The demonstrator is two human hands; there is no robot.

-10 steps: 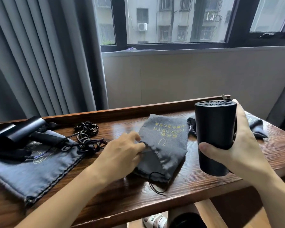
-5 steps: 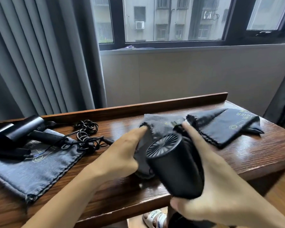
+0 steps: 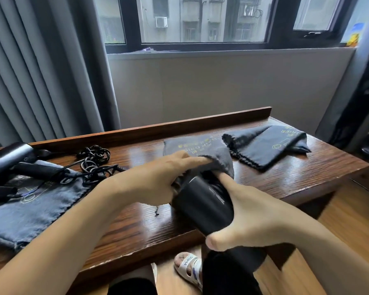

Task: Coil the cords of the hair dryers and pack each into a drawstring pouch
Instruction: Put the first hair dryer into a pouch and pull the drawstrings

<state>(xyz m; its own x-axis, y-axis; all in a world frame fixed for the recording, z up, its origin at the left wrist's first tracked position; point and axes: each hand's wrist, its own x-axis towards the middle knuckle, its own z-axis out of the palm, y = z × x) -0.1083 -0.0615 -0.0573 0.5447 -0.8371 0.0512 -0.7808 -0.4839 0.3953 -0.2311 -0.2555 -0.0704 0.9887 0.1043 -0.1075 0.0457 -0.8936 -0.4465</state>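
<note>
At centre, I saw the right hand [image 3: 249, 211] wrapped around the matte black hair dryer [image 3: 202, 205], whose front end sat inside the grey pouch [image 3: 200, 152] mouth. My left hand [image 3: 156, 179], fingers [image 3: 192, 161] nearly straight, held that fabric edge. Both lay above the wooden table [image 3: 149, 228].

Glossy grained wood table [image 3: 264, 179]; matt plastic dryer [image 3: 202, 207]; woven cloth pouch [image 3: 200, 150]

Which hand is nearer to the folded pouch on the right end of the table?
Right. The right hand grips the hair dryer below the folded pouch; the left hand is further left.
</note>
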